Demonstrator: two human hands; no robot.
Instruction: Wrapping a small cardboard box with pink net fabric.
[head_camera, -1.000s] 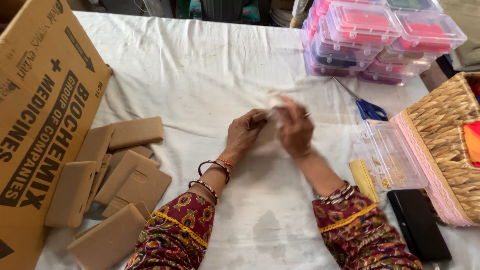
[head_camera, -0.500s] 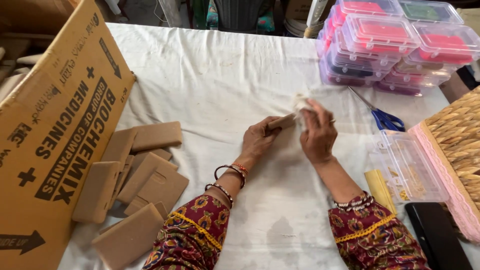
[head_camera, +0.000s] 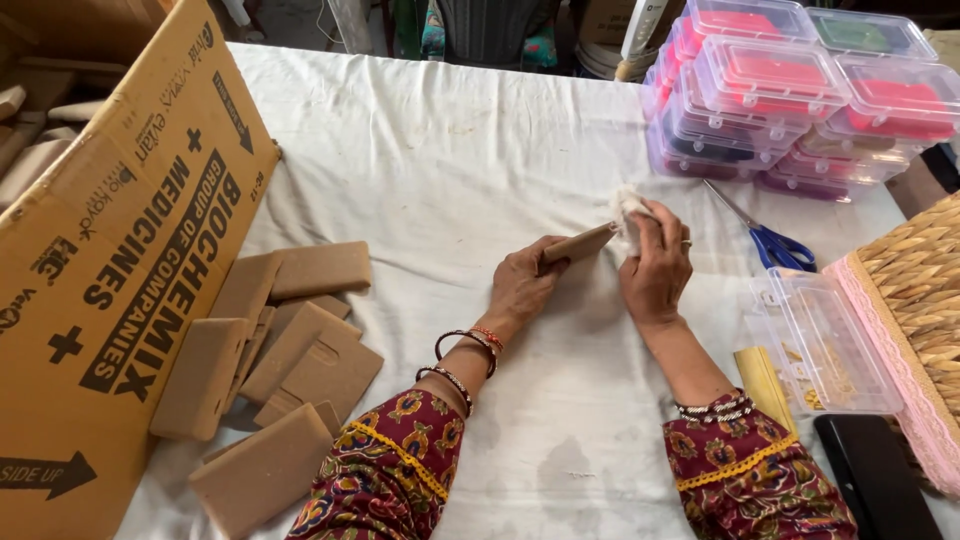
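Observation:
My left hand grips a small flat brown board, held tilted above the white tablecloth. My right hand is closed around a wad of white cloth pressed against the board's far end. Both hands are in the middle of the table, close together. Bangles sit on both wrists, over patterned maroon sleeves.
A pile of brown boards lies at the left beside a large cardboard box. Stacked clear lidded containers stand at the far right, blue-handled scissors below them. An open clear box, a woven basket and a black phone lie at the right.
The view shifted down and to the right across the frames. My hands stay together on the board, the right hand's cloth still at the board's end.

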